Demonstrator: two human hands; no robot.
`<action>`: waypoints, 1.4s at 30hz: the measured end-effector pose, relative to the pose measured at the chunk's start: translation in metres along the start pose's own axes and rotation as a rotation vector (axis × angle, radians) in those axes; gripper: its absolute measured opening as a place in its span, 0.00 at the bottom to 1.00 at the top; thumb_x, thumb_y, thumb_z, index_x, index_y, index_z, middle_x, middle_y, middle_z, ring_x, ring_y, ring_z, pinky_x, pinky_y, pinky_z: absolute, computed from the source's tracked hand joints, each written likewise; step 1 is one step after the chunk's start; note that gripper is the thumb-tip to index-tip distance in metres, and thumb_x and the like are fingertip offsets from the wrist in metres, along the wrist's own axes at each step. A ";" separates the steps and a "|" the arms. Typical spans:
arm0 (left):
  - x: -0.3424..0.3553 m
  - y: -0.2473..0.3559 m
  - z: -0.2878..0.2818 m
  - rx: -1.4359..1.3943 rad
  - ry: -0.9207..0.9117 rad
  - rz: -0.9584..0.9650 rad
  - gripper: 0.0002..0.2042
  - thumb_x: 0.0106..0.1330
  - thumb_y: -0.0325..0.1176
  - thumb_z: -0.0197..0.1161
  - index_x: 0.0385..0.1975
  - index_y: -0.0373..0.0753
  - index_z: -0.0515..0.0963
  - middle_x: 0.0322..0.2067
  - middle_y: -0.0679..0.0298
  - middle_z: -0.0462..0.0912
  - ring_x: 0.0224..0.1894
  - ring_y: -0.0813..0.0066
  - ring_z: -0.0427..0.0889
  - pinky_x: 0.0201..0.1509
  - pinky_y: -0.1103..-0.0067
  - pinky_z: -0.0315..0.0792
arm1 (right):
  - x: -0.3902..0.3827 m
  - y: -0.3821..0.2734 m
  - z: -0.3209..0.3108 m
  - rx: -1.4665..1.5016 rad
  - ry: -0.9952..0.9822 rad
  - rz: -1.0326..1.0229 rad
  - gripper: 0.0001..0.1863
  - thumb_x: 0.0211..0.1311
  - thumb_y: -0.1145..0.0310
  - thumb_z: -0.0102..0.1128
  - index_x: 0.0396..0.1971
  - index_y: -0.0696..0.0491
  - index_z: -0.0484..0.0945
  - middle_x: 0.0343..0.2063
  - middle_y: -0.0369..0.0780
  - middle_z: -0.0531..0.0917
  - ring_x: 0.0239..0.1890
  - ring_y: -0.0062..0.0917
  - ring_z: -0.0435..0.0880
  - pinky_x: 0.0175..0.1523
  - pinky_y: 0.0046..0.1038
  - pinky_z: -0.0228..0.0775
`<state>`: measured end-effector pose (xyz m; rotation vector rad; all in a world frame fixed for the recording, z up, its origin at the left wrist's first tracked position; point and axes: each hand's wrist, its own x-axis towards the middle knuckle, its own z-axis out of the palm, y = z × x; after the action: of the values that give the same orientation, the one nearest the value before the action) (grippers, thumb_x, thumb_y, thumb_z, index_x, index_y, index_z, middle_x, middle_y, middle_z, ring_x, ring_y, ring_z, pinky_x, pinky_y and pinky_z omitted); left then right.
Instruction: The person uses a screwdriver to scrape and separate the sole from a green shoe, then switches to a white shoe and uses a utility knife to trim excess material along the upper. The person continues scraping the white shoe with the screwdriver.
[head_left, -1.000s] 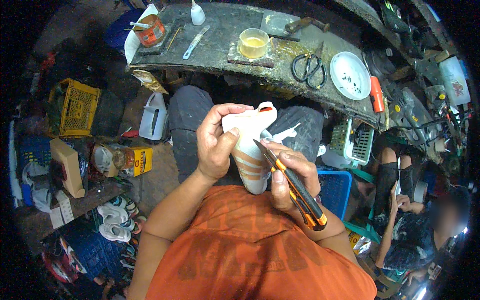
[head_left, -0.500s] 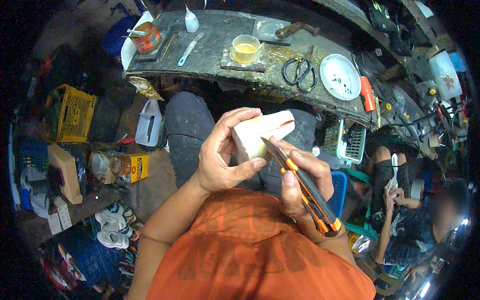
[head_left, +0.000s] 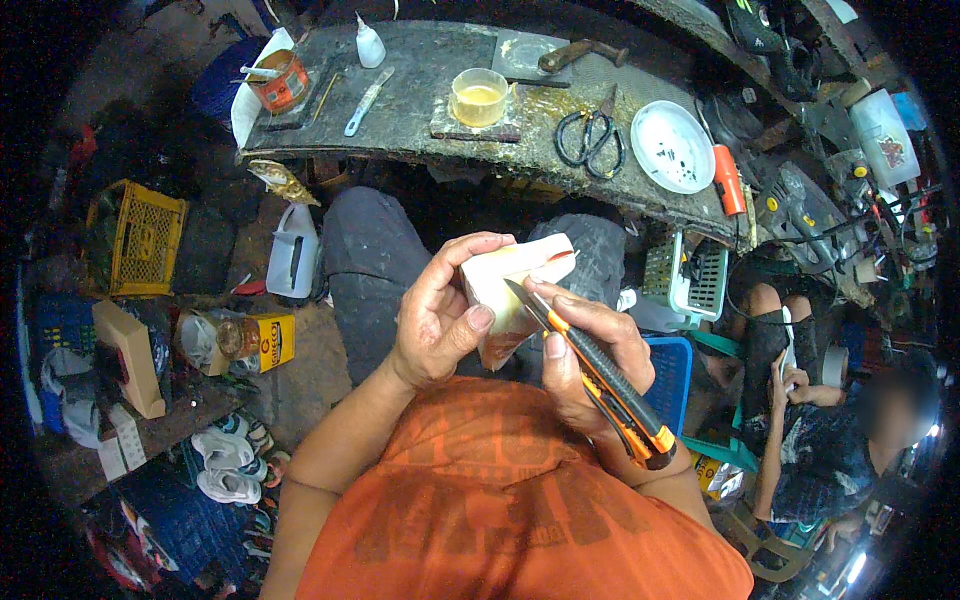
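Observation:
My left hand (head_left: 440, 315) is wrapped round a cream-white, block-like piece (head_left: 500, 275), held over my lap. A red slit or strip shows near its far right end, and its near end is brownish. I cannot make out exactly what it is. My right hand (head_left: 595, 365) grips an orange and black utility knife (head_left: 600, 385), its blade pointing up and left. The blade tip lies against the face of the piece, or just over it. My right fingertips rest close to the piece's right side; the left fingers behind it are partly hidden.
On the workbench (head_left: 400, 135) ahead are a cup of yellowish liquid (head_left: 479, 100), scissors (head_left: 588, 140), a white plate (head_left: 672, 135), a hammer (head_left: 580, 56), a squeeze bottle (head_left: 369, 45) and an orange can (head_left: 282, 85). A blue basket (head_left: 668, 380) is by my right arm; another person sits at right.
The piece has tilted in my left hand, so its brownish near end now shows. My left thumb has drawn back a little, and the knife has shifted slightly left with my right hand.

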<state>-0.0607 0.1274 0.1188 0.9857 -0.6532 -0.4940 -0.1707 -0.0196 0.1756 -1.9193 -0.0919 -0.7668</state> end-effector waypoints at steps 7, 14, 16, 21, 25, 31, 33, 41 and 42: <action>-0.001 -0.002 0.000 0.015 0.004 0.013 0.32 0.71 0.40 0.65 0.68 0.27 0.64 0.66 0.48 0.69 0.70 0.59 0.68 0.76 0.65 0.60 | 0.001 0.004 0.003 0.007 0.071 -0.033 0.15 0.58 0.82 0.64 0.46 0.64 0.79 0.44 0.57 0.88 0.50 0.42 0.90 0.56 0.37 0.83; -0.001 -0.001 0.000 0.030 0.009 0.009 0.32 0.70 0.38 0.66 0.68 0.26 0.65 0.66 0.48 0.68 0.71 0.59 0.68 0.76 0.65 0.60 | 0.001 0.006 0.006 0.005 0.090 -0.053 0.15 0.57 0.81 0.65 0.45 0.64 0.80 0.43 0.57 0.88 0.49 0.42 0.91 0.54 0.37 0.85; -0.001 -0.001 -0.001 0.033 0.007 0.009 0.31 0.70 0.38 0.66 0.68 0.26 0.65 0.66 0.48 0.68 0.71 0.59 0.68 0.76 0.65 0.60 | 0.001 0.007 0.008 -0.006 0.093 -0.062 0.15 0.56 0.81 0.66 0.45 0.65 0.80 0.43 0.57 0.88 0.48 0.43 0.91 0.54 0.37 0.85; 0.000 -0.001 -0.002 0.062 0.015 0.022 0.30 0.70 0.37 0.65 0.68 0.26 0.65 0.65 0.48 0.69 0.70 0.58 0.69 0.75 0.65 0.61 | 0.003 0.009 0.008 -0.055 0.078 -0.105 0.16 0.53 0.82 0.67 0.44 0.64 0.80 0.42 0.57 0.88 0.48 0.45 0.91 0.54 0.38 0.85; 0.000 -0.001 -0.001 0.054 0.034 0.016 0.30 0.71 0.37 0.64 0.67 0.26 0.65 0.64 0.48 0.70 0.69 0.59 0.70 0.74 0.65 0.62 | 0.004 0.012 0.010 -0.051 0.073 -0.133 0.17 0.52 0.82 0.67 0.45 0.64 0.80 0.42 0.58 0.88 0.48 0.46 0.91 0.54 0.38 0.85; 0.001 -0.001 -0.002 0.041 0.043 0.019 0.30 0.71 0.38 0.65 0.67 0.26 0.65 0.63 0.49 0.71 0.68 0.59 0.71 0.74 0.65 0.63 | 0.004 0.013 0.010 -0.058 0.057 -0.139 0.17 0.52 0.83 0.66 0.45 0.63 0.79 0.41 0.57 0.88 0.49 0.46 0.90 0.54 0.40 0.85; 0.001 -0.001 -0.002 0.042 0.045 0.009 0.31 0.71 0.38 0.65 0.67 0.26 0.65 0.63 0.49 0.71 0.68 0.59 0.71 0.74 0.65 0.63 | 0.004 0.014 0.011 -0.062 0.057 -0.143 0.17 0.52 0.83 0.66 0.45 0.63 0.79 0.41 0.57 0.88 0.49 0.46 0.90 0.54 0.40 0.85; 0.002 -0.004 -0.003 0.020 0.061 -0.005 0.32 0.71 0.39 0.65 0.67 0.26 0.65 0.63 0.48 0.72 0.68 0.59 0.71 0.74 0.65 0.63 | 0.003 0.018 0.011 -0.028 0.054 -0.156 0.18 0.51 0.84 0.65 0.45 0.64 0.78 0.41 0.57 0.88 0.50 0.47 0.90 0.54 0.40 0.85; 0.002 -0.004 -0.003 0.026 0.063 -0.003 0.31 0.71 0.39 0.65 0.67 0.26 0.65 0.63 0.48 0.72 0.68 0.59 0.71 0.74 0.65 0.63 | 0.002 0.019 0.010 -0.025 0.056 -0.158 0.18 0.51 0.84 0.64 0.45 0.64 0.78 0.40 0.57 0.88 0.50 0.48 0.90 0.54 0.41 0.85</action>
<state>-0.0577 0.1259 0.1147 1.0227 -0.6027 -0.4562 -0.1567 -0.0205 0.1592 -1.9290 -0.2025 -0.9307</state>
